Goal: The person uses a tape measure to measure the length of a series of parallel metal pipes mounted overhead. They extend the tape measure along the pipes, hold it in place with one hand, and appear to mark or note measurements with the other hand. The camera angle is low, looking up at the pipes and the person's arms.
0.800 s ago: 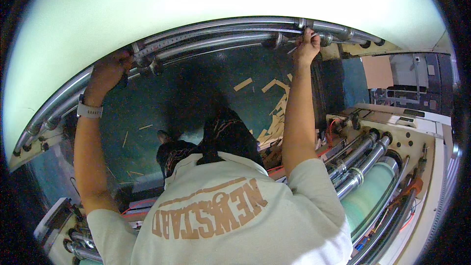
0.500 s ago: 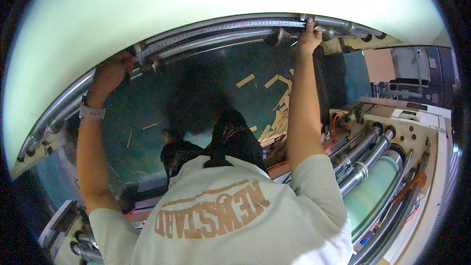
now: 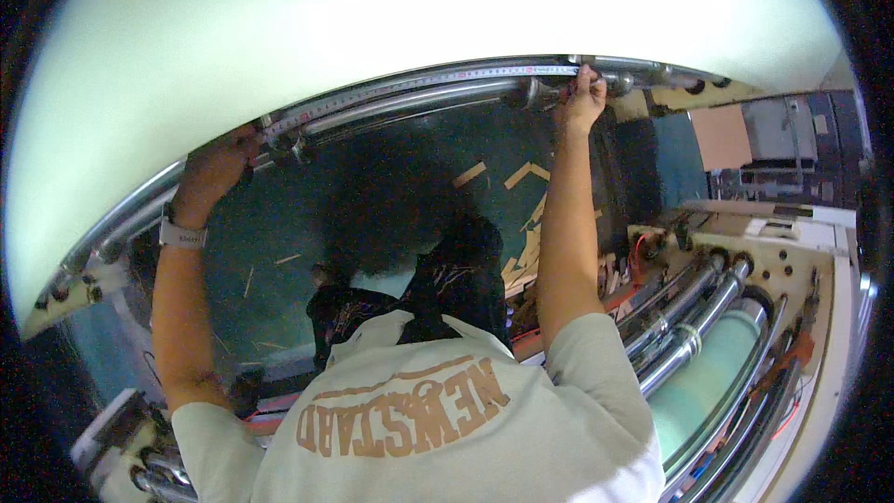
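A pale tape measure (image 3: 466, 75) is stretched along a long metal roller (image 3: 419, 95), under the edge of a large pale surface. Its right end is pinched between the fingers of my right hand (image 3: 585, 104), beside a metal collar on the shaft. At the other end, my left hand (image 3: 212, 172) is closed around the tape next to another collar. Deep shadow hides much of its fingers, and I cannot make out the tape's case. My left wrist wears a pale-banded watch (image 3: 182, 234).
Large pale sheet (image 3: 447, 0) fills the far side above the rollers. Strips of tan board (image 3: 526, 177) lie scattered on the dark green floor (image 3: 270, 293). Behind me at right stands a machine with a green roller (image 3: 708, 377), metal shafts and red cables.
The rollers, tape and both hands appear a little lower in the picture, as the view has shifted. Both hands keep their hold, and the tape stays stretched.
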`<state>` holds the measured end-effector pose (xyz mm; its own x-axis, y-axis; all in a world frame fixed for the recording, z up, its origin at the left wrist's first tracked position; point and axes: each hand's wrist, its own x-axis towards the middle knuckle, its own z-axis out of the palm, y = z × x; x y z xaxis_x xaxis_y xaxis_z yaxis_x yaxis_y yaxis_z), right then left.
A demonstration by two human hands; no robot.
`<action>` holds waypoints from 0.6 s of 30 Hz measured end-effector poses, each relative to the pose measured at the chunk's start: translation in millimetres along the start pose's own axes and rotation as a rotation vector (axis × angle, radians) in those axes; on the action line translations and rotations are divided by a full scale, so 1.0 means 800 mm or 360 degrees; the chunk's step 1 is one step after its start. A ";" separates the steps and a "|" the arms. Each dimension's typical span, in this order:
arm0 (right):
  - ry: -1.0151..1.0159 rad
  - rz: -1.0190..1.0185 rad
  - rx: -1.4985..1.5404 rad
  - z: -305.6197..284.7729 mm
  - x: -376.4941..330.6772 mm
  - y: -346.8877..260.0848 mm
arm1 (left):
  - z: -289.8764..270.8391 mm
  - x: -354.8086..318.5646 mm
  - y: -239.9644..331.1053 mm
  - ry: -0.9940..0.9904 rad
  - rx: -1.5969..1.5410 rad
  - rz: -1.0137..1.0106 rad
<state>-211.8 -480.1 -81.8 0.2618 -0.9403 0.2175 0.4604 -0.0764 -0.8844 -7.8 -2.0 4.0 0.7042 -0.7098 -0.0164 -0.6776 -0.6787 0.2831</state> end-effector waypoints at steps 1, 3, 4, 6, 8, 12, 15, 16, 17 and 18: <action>0.0032 0.0014 -0.0081 0.012 -0.010 -0.010 | 0.006 -0.005 -0.008 0.0042 0.0080 0.0042; -0.0012 -0.0016 -0.0026 0.001 -0.006 -0.003 | -0.020 0.001 0.022 -0.0166 -0.0352 -0.0199; 0.0082 -0.0027 0.0103 0.018 -0.022 -0.018 | -0.013 -0.002 0.018 0.0041 -0.0300 -0.0012; -0.0116 -0.0041 0.0066 0.005 -0.005 0.000 | -0.005 -0.007 0.009 0.0188 -0.0338 0.0041; -0.0121 0.0055 0.0082 0.021 -0.025 -0.015 | -0.007 -0.019 0.009 0.0216 -0.0359 0.0017; -0.0077 -0.0083 -0.0016 0.014 -0.013 -0.009 | -0.005 -0.018 0.005 0.0070 -0.0575 -0.0111; -0.0115 -0.0161 -0.0048 0.025 -0.011 -0.004 | -0.010 -0.017 0.006 0.0197 -0.0427 0.0030; -0.0005 -0.0157 -0.0012 0.027 -0.012 -0.006 | -0.007 -0.024 0.014 0.0224 -0.0587 -0.0103; -0.0049 0.0047 -0.0057 0.017 -0.020 -0.012 | -0.004 -0.027 0.016 0.0153 -0.0598 -0.0102; -0.0070 -0.0133 -0.0050 0.018 -0.017 -0.010 | -0.002 -0.022 0.016 0.0096 -0.0606 -0.0084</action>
<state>-207.2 -461.7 -71.7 0.2610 -0.9148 0.3084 0.4555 -0.1650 -0.8748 -29.0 2.1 9.3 0.7546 -0.6560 0.0127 -0.5209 -0.5872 0.6195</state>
